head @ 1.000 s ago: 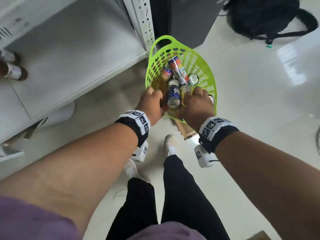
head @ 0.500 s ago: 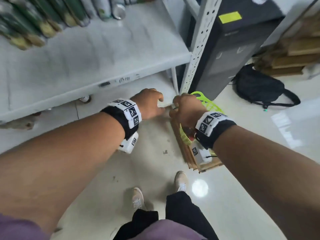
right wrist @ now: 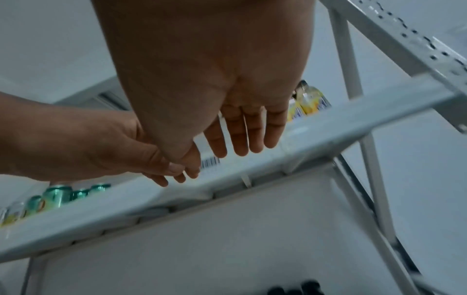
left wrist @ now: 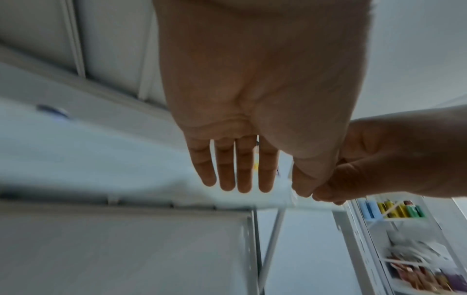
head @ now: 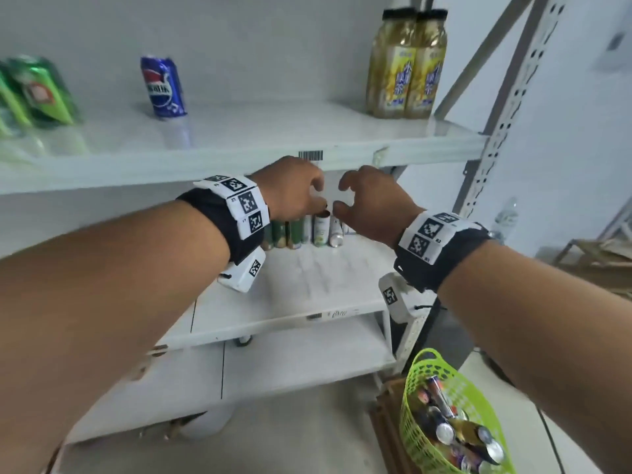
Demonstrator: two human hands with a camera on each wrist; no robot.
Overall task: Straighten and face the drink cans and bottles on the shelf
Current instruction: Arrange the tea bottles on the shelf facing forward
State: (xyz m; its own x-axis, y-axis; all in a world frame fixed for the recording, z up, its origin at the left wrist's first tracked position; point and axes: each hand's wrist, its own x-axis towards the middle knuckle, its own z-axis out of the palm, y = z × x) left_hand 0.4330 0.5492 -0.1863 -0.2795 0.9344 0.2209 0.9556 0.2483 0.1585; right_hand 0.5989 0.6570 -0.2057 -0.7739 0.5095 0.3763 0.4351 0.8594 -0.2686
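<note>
Empty grips (head: 297, 189) — blue can (head: 163, 87) upright

A white metal shelving unit (head: 260, 138) fills most of the head view, its boards glossy and pale, with a grey-white wall (head: 239, 39) closing it off behind. At the unit's right end rises a perforated steel upright (head: 506, 107), and a slanted grey brace (head: 478, 66) runs up just left of that upright. A barcode sticker (head: 310, 155) sits on the front edge of the upper board. Below the unit lies a pale, shiny tiled floor (head: 290, 439). Right of the upright, another white wall (head: 581, 131) stands, with stacked brown cardboard (head: 595, 265) near its foot. Light is soft and even.
</note>
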